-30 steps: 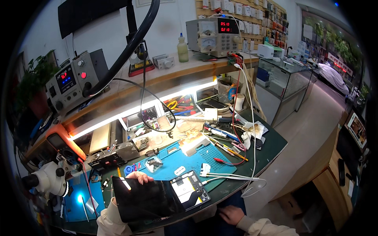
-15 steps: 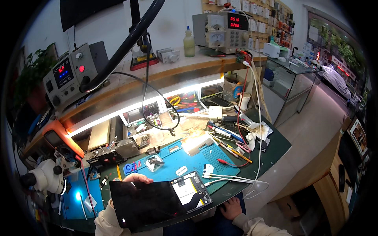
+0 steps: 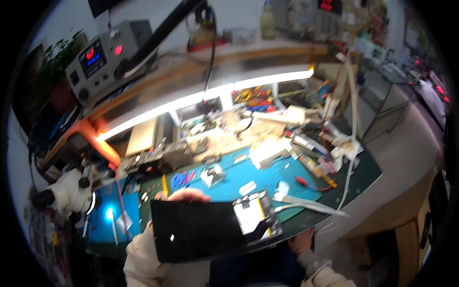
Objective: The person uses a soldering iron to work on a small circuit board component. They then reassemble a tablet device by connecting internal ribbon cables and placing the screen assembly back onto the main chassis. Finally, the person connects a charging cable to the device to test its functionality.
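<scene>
My left hand (image 3: 189, 195) is closed on the far edge of a black tablet screen (image 3: 196, 229), with part of the hand hidden behind it. That screen is tilted up beside an opened tablet body (image 3: 258, 217), where a white battery area, yellow strips and circuit parts show. A dark flap or cable joins the two at the near side. White cables (image 3: 306, 204) run to the body's right end. Below the bench edge, my right hand (image 3: 301, 241) lies near my leg, blurred, fingers stretched out, holding nothing visible.
A blue work mat (image 3: 229, 177) carries a small clear box of parts (image 3: 212, 175). Tools lie heaped at the right (image 3: 315, 158). An orange multimeter (image 3: 95, 143), a microscope (image 3: 67, 193) and a grey powered unit (image 3: 95, 62) stand left. A black arm (image 3: 162, 38) crosses above.
My view has swung left, so the bench appears farther right, and the picture is blurred by motion. My left hand still holds the screen; the right hand stays low by the bench edge.
</scene>
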